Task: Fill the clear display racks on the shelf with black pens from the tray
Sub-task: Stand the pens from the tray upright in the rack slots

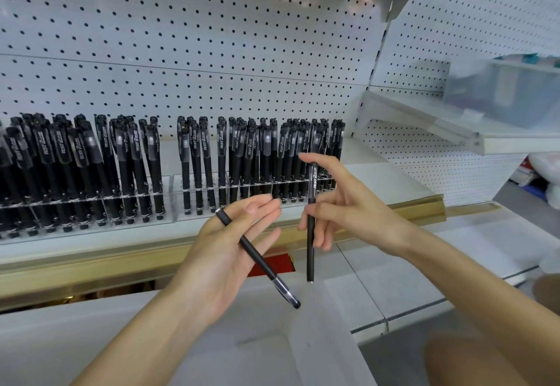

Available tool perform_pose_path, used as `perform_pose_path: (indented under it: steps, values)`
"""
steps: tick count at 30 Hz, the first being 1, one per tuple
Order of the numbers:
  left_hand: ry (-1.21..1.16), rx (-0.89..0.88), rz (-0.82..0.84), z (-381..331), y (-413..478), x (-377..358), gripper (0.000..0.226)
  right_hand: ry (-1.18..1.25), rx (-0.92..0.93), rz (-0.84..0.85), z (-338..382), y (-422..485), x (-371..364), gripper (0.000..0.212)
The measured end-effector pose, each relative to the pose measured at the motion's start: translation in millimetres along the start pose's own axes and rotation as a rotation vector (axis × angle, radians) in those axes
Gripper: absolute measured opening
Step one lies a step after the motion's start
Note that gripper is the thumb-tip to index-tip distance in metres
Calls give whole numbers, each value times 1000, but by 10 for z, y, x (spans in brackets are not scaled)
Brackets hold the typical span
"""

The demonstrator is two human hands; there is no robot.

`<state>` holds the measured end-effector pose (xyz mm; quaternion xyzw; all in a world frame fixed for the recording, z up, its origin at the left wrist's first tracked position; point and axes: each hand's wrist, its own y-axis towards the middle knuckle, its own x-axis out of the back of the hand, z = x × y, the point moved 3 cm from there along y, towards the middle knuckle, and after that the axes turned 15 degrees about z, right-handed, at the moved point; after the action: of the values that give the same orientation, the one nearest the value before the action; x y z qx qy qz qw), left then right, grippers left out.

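1. Racks (178,201) of black pens (194,158) line the shelf (378,179) mid-frame.
2. Left hand (224,258) pinches a slanted pen (260,261); right hand (354,210) pinches an upright pen (311,249), above the tray (272,355).
3. Upper-right bin (500,94) is blurred.

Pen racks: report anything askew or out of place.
Pens in the left rack lean at mixed angles, while the right rack's stand nearly straight. The pen in the left hand points cap-down.
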<state>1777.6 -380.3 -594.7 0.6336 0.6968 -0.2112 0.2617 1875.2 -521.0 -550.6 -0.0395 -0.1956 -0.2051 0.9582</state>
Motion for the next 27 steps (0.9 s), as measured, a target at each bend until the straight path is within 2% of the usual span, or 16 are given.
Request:
perform_pose_path:
  steps: [3,6,8,12,15,19,22,27]
  values:
    - [0,2,9,17,-11,3,26,4,46,-46,-8,14,40,50]
    - [-1,2,14,10,-12,-1,26,-29,100,-144,21,-1,162,48]
    - [-4,7,22,2,-11,-13,26,-67,150,-268,88,-33,335,48]
    - [-12,9,30,-9,-6,-30,26,-97,233,-635,160,-73,832,45]
    - [-24,10,38,-1,-3,-49,26,-169,238,-780,99,-20,1039,44]
    - [-18,5,47,-2,0,-77,26,-330,227,-785,1,81,1031,46]
    - [-6,1,46,-20,-3,-63,26,-351,223,-750,-58,148,1030,49]
    - [1,-4,32,-56,-3,-2,26,-452,130,-568,-128,257,1006,52]
